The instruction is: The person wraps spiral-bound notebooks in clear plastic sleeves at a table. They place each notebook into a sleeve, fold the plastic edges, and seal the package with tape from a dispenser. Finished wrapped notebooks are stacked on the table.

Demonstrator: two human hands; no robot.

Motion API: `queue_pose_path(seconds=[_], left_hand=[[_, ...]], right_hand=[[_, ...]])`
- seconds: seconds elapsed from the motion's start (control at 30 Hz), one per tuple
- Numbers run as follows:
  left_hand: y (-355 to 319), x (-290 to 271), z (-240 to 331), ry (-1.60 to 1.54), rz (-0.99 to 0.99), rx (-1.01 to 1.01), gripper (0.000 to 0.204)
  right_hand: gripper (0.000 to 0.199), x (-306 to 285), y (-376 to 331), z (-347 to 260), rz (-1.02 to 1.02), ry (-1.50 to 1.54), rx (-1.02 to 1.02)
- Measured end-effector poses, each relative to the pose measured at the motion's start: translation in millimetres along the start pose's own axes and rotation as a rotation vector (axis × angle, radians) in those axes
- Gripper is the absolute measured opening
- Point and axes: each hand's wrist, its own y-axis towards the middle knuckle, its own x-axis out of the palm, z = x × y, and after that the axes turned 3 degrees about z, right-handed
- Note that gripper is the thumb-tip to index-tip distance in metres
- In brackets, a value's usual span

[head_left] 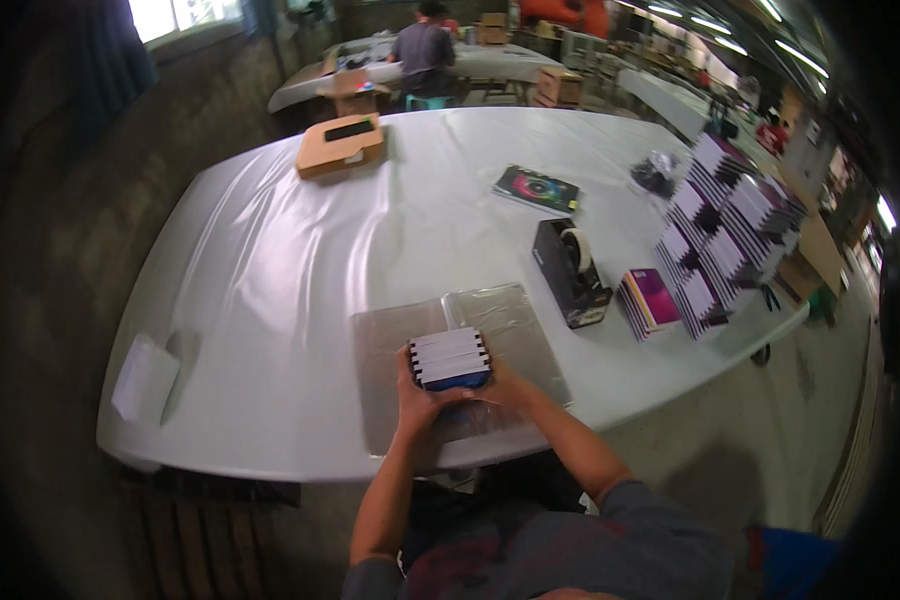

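Between my two hands is a short stack of thin white-edged boxes (448,352) with dark corners and a blue face toward me. My left hand (417,400) wraps its left side, while my right hand (498,385) grips the right side. The thumbs come close together along the near side. Under the stack lies a clear plastic sheet (390,350) on the white-covered table (270,330). Just right of the sheet stands a black tape dispenser (568,272) with a roll of tape. A small purple-topped stack (650,302) sits beside the dispenser.
Tall piles of similar boxes (725,235) fill the table's right edge, near a dark item in clear plastic (655,172). A dark printed booklet (537,189) lies farther back. An orange-brown box (340,146) is far left; a white block (145,378) stands near left. A person (426,55) sits beyond.
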Motion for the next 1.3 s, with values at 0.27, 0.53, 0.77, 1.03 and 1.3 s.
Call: queue_pose_path(seconds=[0.27,0.53,0.77,1.03,1.3], left_hand=[[7.1,-2.5,18.1,0.143,-0.011,0.055,0.087],[13.0,-0.1,25.9,0.285,0.025,0.030,0.080],[59.2,4.4,49.5,0.085,-0.070,-0.623,0.067],[8.2,-32.0,9.7,1.153,-0.070,-0.217,0.074],[-20.6,-32.0,-6.5,1.352,-0.029,-0.136,0.067]], right_hand=[[0.101,7.6,1.5,-38.1,0.071,0.034,0.015],[0.088,6.6,6.4,-31.1,0.101,0.038,-0.053],[0.069,-11.2,27.8,-85.2,0.130,0.337,0.334],[0.056,-18.1,38.9,-51.5,0.034,0.519,0.602],[0.056,-21.3,42.3,-43.8,0.002,0.493,0.621]])
